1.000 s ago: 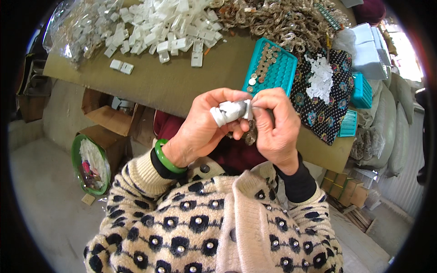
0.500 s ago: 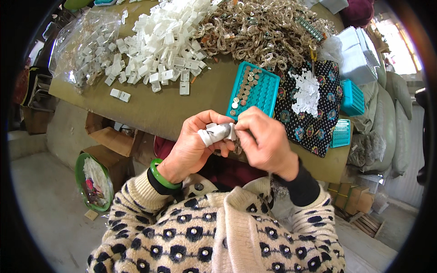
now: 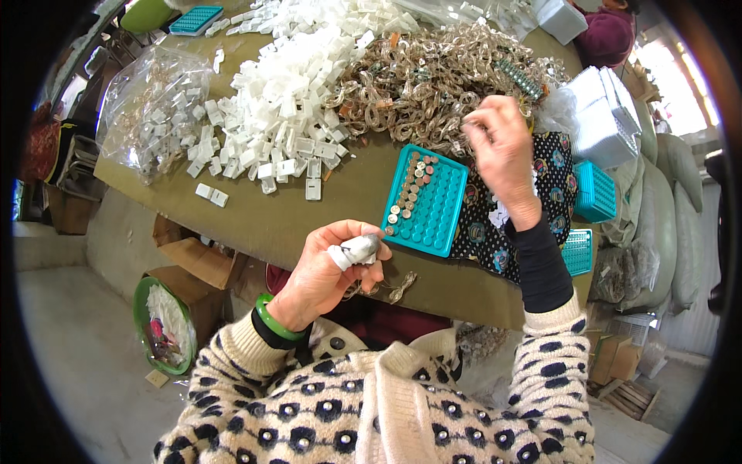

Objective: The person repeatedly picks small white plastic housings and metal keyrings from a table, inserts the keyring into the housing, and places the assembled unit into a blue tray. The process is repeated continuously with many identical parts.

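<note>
My left hand is closed near the table's front edge, one digit covered by a white wrap with a grey tip. A small coil of thin clear wire trails from under its fingers. My right hand is raised over the patterned black cloth, fingers bent together beside the heap of coiled wires; anything in the pinch is too small to make out. Between the hands lies a teal tray, partly filled with small round metal discs. White pieces on the cloth are partly hidden by my right arm.
White plastic cases form a heap at the back left, beside a clear bag. Two joined cases lie apart. Teal trays and white stacks stand right. A green-rimmed basket is on the floor.
My right hand has left my left hand and risen up and to the right, over the cloth. The left stays low, and the wire coil under it now shows.
</note>
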{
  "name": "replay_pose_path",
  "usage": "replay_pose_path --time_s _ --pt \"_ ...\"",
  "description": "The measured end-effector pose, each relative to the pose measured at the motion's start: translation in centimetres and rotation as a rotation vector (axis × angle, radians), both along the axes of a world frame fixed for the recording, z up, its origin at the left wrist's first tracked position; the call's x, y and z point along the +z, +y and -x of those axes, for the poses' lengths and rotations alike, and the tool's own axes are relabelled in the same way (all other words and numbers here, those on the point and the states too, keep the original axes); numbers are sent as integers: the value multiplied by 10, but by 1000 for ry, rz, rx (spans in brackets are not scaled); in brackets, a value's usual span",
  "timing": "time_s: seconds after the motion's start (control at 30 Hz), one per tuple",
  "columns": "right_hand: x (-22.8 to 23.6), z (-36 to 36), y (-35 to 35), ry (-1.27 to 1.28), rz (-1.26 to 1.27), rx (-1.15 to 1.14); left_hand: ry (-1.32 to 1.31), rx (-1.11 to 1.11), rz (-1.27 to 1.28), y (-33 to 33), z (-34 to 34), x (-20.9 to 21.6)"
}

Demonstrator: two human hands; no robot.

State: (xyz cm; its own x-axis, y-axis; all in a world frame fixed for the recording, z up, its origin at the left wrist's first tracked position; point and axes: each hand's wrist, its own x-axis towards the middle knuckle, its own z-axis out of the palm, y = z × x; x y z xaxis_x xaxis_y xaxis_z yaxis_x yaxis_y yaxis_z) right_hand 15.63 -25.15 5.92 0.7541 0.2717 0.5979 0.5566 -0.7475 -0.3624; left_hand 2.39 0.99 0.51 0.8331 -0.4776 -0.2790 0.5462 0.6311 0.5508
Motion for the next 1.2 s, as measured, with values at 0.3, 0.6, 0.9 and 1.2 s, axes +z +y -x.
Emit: replay_pose_path --time_s 0.3,0.6,0.9,1.2 --pt "14 -20 -24 637 -1016 -46 -50 34 132 -2 -5 -5" --pt "14 -24 -10 189 -147 -289 -27 -53 169 7 -5 -9" --pt "21 -20 -10 541 -1059 -12 51 -17 131 4 -4 -5" --pt "17 -21 0 588 -800 -108 94 -56 285 9 -6 -8"
